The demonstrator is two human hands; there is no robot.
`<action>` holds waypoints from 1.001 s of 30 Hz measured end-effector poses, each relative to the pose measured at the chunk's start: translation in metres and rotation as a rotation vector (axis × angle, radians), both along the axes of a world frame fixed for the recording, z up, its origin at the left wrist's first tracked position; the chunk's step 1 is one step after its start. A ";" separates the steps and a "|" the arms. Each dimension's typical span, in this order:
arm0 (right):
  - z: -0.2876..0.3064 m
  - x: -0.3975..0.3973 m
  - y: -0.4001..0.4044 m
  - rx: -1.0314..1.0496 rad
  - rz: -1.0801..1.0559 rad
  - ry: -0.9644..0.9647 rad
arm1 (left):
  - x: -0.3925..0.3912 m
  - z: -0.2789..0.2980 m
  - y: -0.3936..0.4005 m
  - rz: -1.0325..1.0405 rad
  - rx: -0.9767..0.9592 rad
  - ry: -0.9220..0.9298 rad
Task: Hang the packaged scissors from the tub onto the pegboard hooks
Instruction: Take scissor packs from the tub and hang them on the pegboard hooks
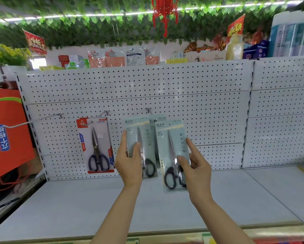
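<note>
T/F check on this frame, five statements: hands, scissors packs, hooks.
1. Each hand grips a grey-green scissors pack. True: left hand on the left pack, right hand on the right pack.
2. A red-carded scissors pack hangs on a hook. True.
3. The far-left long hook carries a pack. False: it is bare.
4. The red-carded scissors have red handles. False: dark blue.
5. The shelf below the pegboard is red. False: pale grey-white.
</note>
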State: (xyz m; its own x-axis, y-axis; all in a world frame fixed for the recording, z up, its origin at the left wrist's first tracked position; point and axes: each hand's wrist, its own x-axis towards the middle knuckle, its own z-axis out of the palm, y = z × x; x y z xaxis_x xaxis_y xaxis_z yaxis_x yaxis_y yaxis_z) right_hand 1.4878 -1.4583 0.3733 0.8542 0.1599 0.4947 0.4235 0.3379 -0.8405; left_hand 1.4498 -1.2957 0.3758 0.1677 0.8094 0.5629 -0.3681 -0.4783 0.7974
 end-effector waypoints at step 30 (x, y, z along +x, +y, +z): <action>-0.015 0.046 0.086 -0.100 -0.076 0.119 | -0.034 0.003 0.015 -0.080 0.031 -0.096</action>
